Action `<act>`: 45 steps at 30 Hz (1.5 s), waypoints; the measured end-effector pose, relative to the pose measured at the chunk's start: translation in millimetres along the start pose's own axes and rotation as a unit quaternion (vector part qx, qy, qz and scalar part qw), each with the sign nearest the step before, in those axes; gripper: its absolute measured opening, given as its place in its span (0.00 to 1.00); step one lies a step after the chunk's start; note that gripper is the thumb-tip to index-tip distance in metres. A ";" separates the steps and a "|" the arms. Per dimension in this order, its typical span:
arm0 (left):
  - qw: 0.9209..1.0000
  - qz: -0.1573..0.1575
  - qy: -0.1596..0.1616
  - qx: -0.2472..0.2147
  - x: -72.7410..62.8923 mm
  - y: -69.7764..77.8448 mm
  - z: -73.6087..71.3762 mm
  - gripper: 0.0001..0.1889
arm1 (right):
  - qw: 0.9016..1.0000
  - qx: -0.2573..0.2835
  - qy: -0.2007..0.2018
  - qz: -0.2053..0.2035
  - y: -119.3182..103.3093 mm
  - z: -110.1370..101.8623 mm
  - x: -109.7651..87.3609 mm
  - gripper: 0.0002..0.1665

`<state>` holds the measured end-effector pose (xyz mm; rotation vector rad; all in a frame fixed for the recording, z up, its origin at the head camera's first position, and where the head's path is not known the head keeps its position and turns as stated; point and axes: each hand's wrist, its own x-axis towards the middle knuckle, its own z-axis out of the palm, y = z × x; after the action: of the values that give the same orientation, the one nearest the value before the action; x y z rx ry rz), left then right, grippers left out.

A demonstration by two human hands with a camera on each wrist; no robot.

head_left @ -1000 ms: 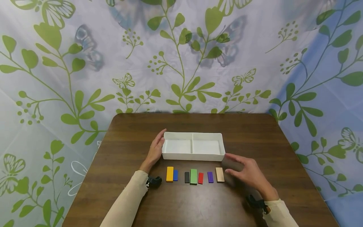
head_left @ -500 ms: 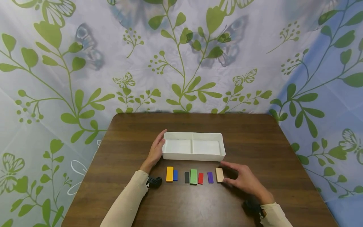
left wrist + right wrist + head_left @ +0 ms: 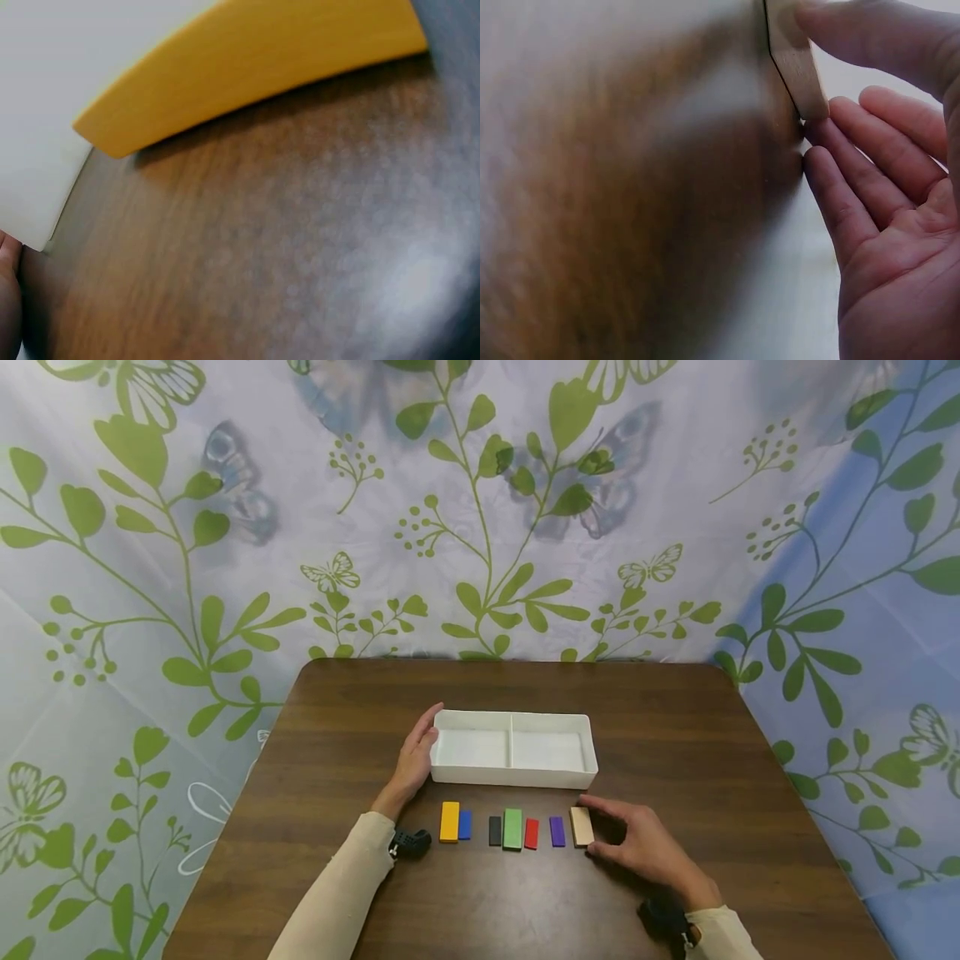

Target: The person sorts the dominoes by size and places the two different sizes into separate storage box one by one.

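The right hand point(image 3: 651, 843) pinches the plain wooden block point(image 3: 582, 827) lengthwise, thumb at its near end and fingers at its far end. The left hand point(image 3: 412, 762) lies along the left end of the white tray point(image 3: 513, 775), fingers extended and relaxed against it.

The right wrist view shows what the head view hides: the thumb pad on the wood, the fingertips gathered at the opposite end and the palm turned toward the camera. The left wrist view brings up the side of the yellow block point(image 3: 449, 822) before the tray wall, with just a sliver of hand at the edge.

Counted, there are two hands, one tray with two compartments, and seven blocks in a row on the desk point(image 3: 637, 727) before it: one each of yellow, blue point(image 3: 465, 825), black point(image 3: 495, 831), green point(image 3: 512, 830), red point(image 3: 531, 834), purple point(image 3: 557, 832) and plain wood.
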<state>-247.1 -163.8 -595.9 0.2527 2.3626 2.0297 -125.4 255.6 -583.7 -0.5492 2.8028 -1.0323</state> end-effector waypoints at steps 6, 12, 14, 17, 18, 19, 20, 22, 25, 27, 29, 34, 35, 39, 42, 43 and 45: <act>1.000 -0.001 0.003 -0.008 -3.7 -1.3 1.1 0.26 | 1.000 0.001 -0.002 0.009 -1.0 4.3 -3.7 0.43; 1.000 -0.002 0.001 -0.026 -4.9 -3.7 2.2 0.27 | 1.000 0.007 -0.010 0.025 -2.3 5.2 -5.6 0.42; 0.999 -0.003 0.002 -0.033 -5.1 -4.6 2.7 0.27 | 0.999 0.010 -0.011 0.031 -2.8 5.5 -6.0 0.41; 0.999 -0.005 0.003 -0.033 -5.8 -5.6 3.2 0.27 | 0.999 0.013 -0.009 0.034 -3.4 5.7 -6.3 0.40; 1.000 -0.006 0.004 -0.030 -6.3 -5.4 3.3 0.27 | 0.999 0.013 -0.007 0.034 -3.5 5.6 -6.4 0.40; 1.000 -0.004 0.005 -0.027 -6.2 -5.7 3.5 0.27 | 0.999 0.011 -0.006 0.033 -3.7 5.5 -6.6 0.40; 1.000 -0.002 0.005 -0.025 -6.2 -6.1 3.5 0.27 | 0.999 0.009 -0.003 0.033 -3.8 5.1 -6.8 0.40; 1.000 0.003 0.006 -0.020 -6.1 -6.8 3.6 0.26 | 1.000 0.003 0.004 0.028 -4.1 3.1 -6.8 0.40; 1.000 0.011 0.007 -0.016 -5.0 -6.5 3.4 0.26 | 1.000 0.000 0.009 0.023 -5.0 -2.3 -5.8 0.39; 1.000 0.012 0.008 -0.013 -4.4 -5.7 2.7 0.26 | 1.000 0.002 0.011 0.024 -6.0 -6.9 -4.6 0.39; 1.000 0.016 0.009 -0.010 -3.2 -4.8 2.0 0.27 | 1.000 0.005 0.011 0.027 -7.8 -11.4 -3.5 0.39; 1.000 0.018 0.012 -0.008 -0.8 -4.1 1.3 0.26 | 1.000 0.000 0.027 -0.010 -13.4 -23.5 -0.7 0.39; 1.000 0.018 0.012 -0.008 -0.3 -4.4 1.2 0.26 | 0.999 -0.003 0.032 -0.022 -14.7 -26.0 0.0 0.39; 1.000 0.023 0.011 -0.017 -0.1 -3.2 1.0 0.26 | 0.997 -0.013 0.047 -0.055 -21.1 -35.6 2.9 0.39; 1.000 0.020 0.012 -0.015 -0.5 -2.2 1.5 0.26 | 0.998 -0.012 0.043 -0.054 -26.6 -42.7 4.5 0.39; 1.000 0.018 0.013 -0.014 -0.7 -2.2 1.6 0.26 | 0.998 -0.010 0.040 -0.053 -28.7 -45.4 5.1 0.39; 1.000 0.012 0.015 -0.008 -0.4 -2.8 1.8 0.26 | 0.998 -0.007 0.036 -0.051 -31.8 -50.0 6.7 0.39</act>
<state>-246.8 -162.4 -599.0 0.2543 2.3702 2.0778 -133.1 261.0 -524.9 -0.6758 2.8729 -1.0738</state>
